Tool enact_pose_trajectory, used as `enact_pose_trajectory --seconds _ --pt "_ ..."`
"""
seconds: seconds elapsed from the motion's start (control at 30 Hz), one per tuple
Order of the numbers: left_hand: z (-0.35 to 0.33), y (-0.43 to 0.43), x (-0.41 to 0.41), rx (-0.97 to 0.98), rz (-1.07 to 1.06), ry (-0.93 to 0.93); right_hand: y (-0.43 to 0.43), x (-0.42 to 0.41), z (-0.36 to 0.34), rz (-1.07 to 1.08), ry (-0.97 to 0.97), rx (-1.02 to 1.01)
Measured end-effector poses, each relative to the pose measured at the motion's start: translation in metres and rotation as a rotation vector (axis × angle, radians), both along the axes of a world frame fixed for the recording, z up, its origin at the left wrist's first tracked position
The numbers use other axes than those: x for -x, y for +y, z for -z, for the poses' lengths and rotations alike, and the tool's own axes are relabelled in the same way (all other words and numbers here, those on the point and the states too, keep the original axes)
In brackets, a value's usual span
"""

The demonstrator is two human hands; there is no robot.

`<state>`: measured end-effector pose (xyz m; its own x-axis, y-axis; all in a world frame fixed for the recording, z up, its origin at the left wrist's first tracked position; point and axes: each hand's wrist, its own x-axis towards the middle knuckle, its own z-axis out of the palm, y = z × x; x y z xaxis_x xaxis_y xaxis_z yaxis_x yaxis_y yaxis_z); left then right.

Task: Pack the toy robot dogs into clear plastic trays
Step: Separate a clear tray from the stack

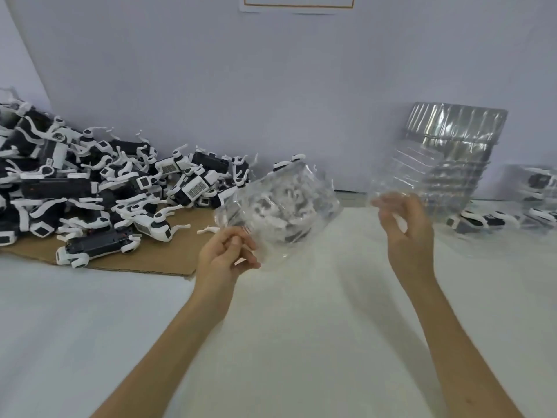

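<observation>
1. the pile of toy robot dogs sprawls over the cardboard at your left, legs tangled; tug one carelessly and its neighbours could slide onto the table
2. the stack of clear trays leans on the wall just behind your right hand; a knock could topple it
3. the tray in your left hand is lifted, tilted and blurred; i cannot tell whether a dog sits inside, and anything loose could tip out
4. your left fingers curl and pinch its near edge, a thin grip that may slip
5. your right hand seems to pinch a second tray by its corner, though blur leaves that unsure
</observation>
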<state>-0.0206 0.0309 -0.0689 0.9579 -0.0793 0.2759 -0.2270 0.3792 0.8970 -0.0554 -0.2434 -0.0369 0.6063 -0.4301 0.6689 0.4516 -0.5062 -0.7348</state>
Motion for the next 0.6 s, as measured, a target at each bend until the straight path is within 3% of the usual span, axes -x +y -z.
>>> enact_pose_trajectory --seconds 0.1,0.27,0.4,0.5,0.6 --pt "0.0 0.001 0.005 0.004 0.077 0.012 -0.003 0.0 0.006 0.075 0.23 0.169" --pt "-0.004 -0.007 0.007 0.098 0.118 0.112 -0.006 0.003 0.01 0.246 0.443 0.247" --pt "-0.005 -0.003 0.006 0.21 0.135 0.185 0.001 0.009 0.004 0.173 0.59 0.263" --pt "-0.007 0.0 0.005 0.277 0.162 0.221 0.004 0.011 0.002 0.096 0.52 0.265" --pt "-0.006 0.001 0.005 0.283 0.176 0.228 0.012 0.011 0.002 0.067 0.158 0.262"
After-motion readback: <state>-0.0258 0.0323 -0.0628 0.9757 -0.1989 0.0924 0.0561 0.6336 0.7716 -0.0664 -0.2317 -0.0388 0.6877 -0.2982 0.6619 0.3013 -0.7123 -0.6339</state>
